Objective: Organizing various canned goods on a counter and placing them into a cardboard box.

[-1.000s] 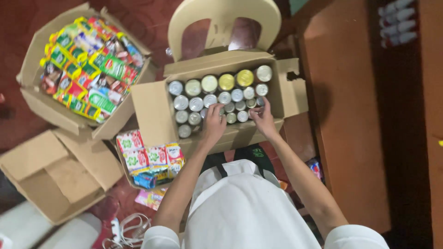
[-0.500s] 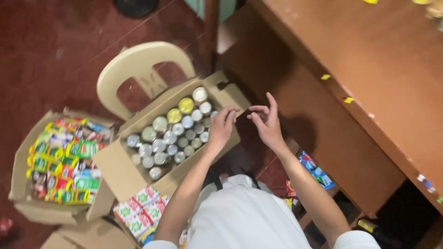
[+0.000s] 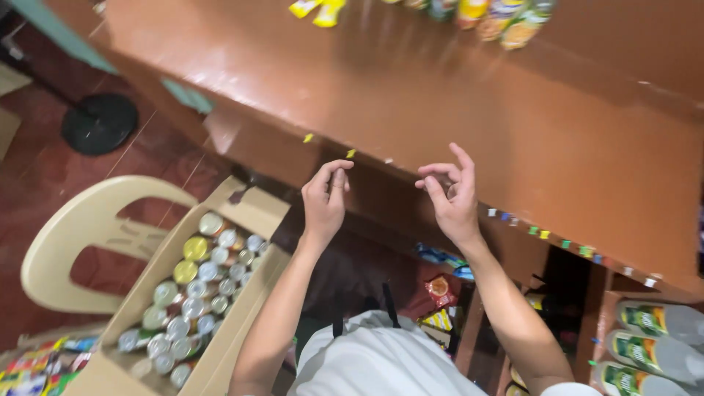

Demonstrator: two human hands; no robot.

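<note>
My left hand (image 3: 326, 196) is raised in front of the edge of a brown wooden counter (image 3: 440, 95), thumb and fingertips pinched together with nothing visible in them. My right hand (image 3: 451, 196) is up beside it, about a hand's width to the right, fingers curled and apart, holding nothing. Below my left arm stands an open cardboard box (image 3: 253, 209) filled with several upright tins (image 3: 194, 282) with silver and gold lids. Neither hand touches the box or the counter.
The box rests on a cream plastic chair (image 3: 84, 227). Small coloured tags (image 3: 543, 233) line the counter edge; packets (image 3: 323, 9) lie on top. Clear bottles (image 3: 653, 323) and snack packets (image 3: 440, 290) sit under the counter. A black round stand base (image 3: 99, 123) is on the red floor.
Both hands have lifted off the tins and risen to the counter edge, then moved apart. My view has swung up and right, away from the boxes on the floor.
</note>
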